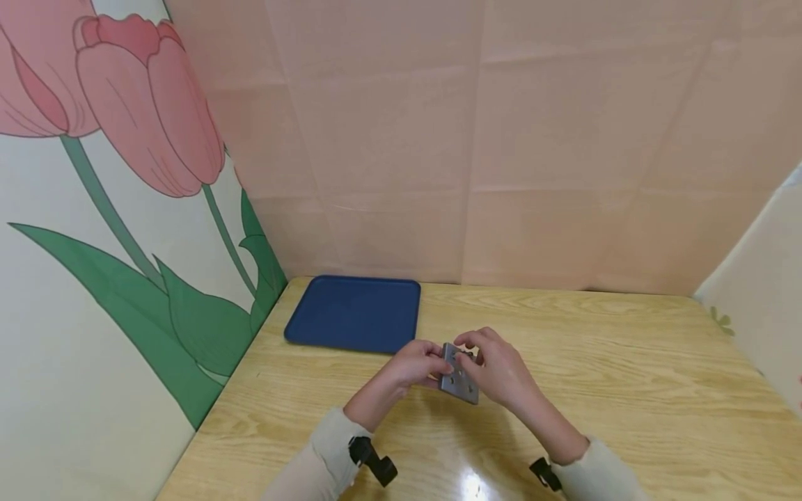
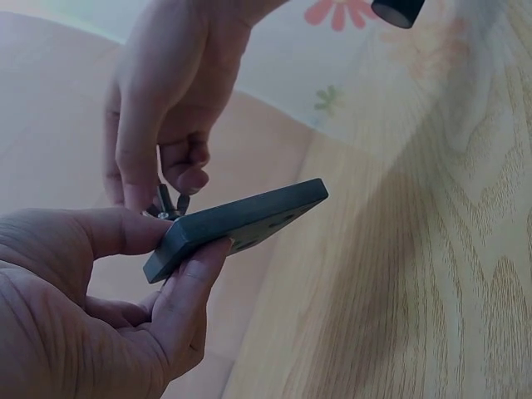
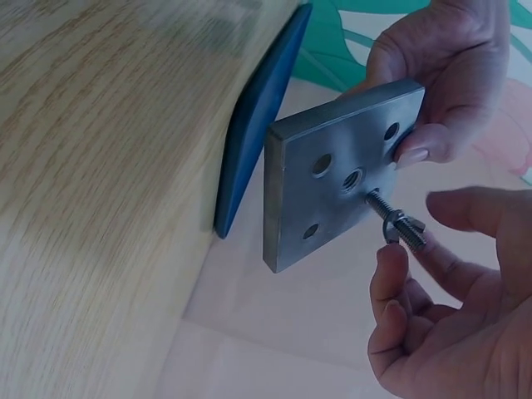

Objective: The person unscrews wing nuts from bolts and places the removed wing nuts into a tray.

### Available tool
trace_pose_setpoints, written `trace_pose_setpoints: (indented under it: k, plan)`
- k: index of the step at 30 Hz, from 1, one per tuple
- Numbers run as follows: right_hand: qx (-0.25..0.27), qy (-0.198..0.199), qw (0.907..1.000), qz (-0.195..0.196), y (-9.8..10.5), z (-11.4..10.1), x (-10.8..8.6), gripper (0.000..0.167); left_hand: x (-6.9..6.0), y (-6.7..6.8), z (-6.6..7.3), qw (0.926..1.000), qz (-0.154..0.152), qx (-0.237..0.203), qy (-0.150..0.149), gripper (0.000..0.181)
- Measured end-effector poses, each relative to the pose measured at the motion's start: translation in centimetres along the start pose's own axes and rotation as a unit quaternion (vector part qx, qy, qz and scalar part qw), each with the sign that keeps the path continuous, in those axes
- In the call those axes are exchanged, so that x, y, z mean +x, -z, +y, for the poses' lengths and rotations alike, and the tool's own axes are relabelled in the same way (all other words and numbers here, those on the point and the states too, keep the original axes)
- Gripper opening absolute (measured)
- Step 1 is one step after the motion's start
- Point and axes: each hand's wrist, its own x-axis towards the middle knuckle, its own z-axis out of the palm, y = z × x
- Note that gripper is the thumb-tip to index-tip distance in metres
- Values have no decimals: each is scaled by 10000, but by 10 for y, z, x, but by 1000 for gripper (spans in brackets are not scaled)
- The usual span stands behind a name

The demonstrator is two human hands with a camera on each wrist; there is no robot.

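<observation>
My left hand (image 1: 413, 363) grips a grey metal plate (image 1: 460, 387) by one edge, thumb on one face and fingers on the other. The square plate (image 3: 312, 187) has several holes, and a threaded bolt (image 3: 379, 202) sticks out of one. Partway along that bolt sits a wing nut (image 3: 392, 227), apart from the plate's face. Curled fingers of my right hand (image 1: 501, 369) reach round the wing nut and touch it, while the thumb stands a little off in the right wrist view. From the left wrist view, the nut (image 2: 170, 206) is partly hidden by the plate's edge.
A dark blue tray (image 1: 357, 313) lies at the back left of the wooden table (image 1: 626, 362), behind the hands. A pinkish cloth (image 1: 388, 139) hangs behind the table. At the left stands a panel with printed tulips (image 1: 150, 104).
</observation>
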Motion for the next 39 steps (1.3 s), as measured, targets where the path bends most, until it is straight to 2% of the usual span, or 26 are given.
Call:
trace_pose_setpoints:
  k: [13, 20, 28, 39]
  plan:
    - [-62, -313, 9995, 73, -2, 3, 4, 17, 3, -1, -4, 10000, 8, -57, 2, 23]
    - [-137, -277, 9995, 73, -1, 3, 3, 13, 2, -2, -3, 10000, -29, -34, 1, 24]
    - [-126, -321, 9994, -23, 0, 4, -1, 21, 1, 1, -1, 10000, 25, -22, 38, 25]
    - [-39, 41, 9999, -120, 0, 9, -1, 19, 2, 2, -3, 10000, 4, -23, -25, 22]
